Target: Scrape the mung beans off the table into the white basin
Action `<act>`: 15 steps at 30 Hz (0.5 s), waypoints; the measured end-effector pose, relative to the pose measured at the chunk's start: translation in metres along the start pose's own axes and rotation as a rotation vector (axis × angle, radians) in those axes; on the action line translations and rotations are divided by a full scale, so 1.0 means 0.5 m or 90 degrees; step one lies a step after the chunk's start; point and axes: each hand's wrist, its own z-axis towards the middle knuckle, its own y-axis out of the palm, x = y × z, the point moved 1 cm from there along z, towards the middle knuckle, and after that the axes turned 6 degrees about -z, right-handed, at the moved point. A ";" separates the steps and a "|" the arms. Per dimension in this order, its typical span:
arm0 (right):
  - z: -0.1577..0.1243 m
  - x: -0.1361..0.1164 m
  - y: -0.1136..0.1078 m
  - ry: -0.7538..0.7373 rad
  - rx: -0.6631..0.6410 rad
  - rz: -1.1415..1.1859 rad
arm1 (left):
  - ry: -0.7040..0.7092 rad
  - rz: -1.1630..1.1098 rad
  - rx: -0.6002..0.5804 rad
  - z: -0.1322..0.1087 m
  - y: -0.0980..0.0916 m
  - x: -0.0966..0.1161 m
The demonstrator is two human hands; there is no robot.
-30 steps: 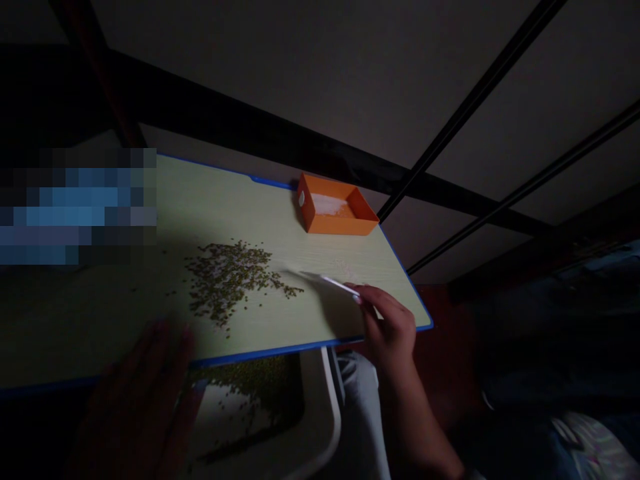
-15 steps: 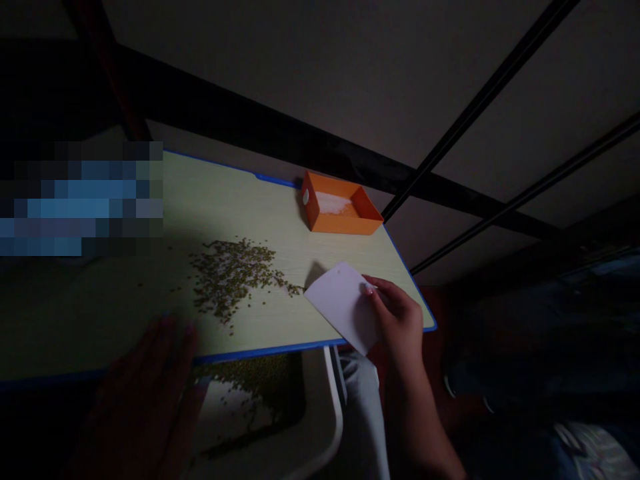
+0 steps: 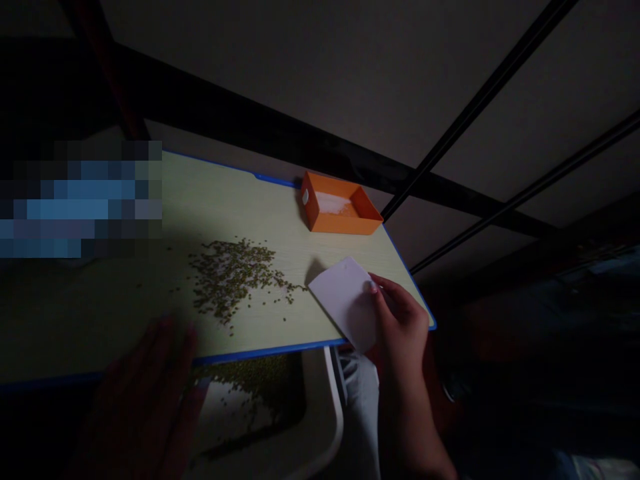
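My right hand [image 3: 400, 313] pinches a white card [image 3: 345, 303] by its right side, thumb on top. The card is tilted over the right part of the pale table [image 3: 215, 193], its left corner beside a thin trail of small green beans [image 3: 233, 273] spread in a loose patch. My left hand [image 3: 150, 380] rests in shadow at the table's blue front edge, fingers stretched out and holding nothing. Below that edge, a white tub [image 3: 333, 393] contains more green beans [image 3: 265, 380]; the left hand covers part of it.
An orange box [image 3: 345, 223] with white grains inside stands at the back right of the table. A blurred-out blue patch [image 3: 80, 207] covers the left side. Behind the table rises a dark panelled wall [image 3: 300, 80]. Grey trousers [image 3: 357, 400] show beside the tub.
My right hand and the card have moved slightly right and up, away from the bean patch. A few beans at the trail's end have shifted. My left hand stays in place.
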 end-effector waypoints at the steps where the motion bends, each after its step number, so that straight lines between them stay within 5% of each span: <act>1: 0.000 0.002 -0.001 0.001 -0.004 -0.005 | 0.000 -0.001 0.000 0.000 -0.001 0.001; 15: 0.042 0.015 0.026 0.010 -0.035 0.051 | -0.013 -0.037 0.020 -0.002 0.001 -0.005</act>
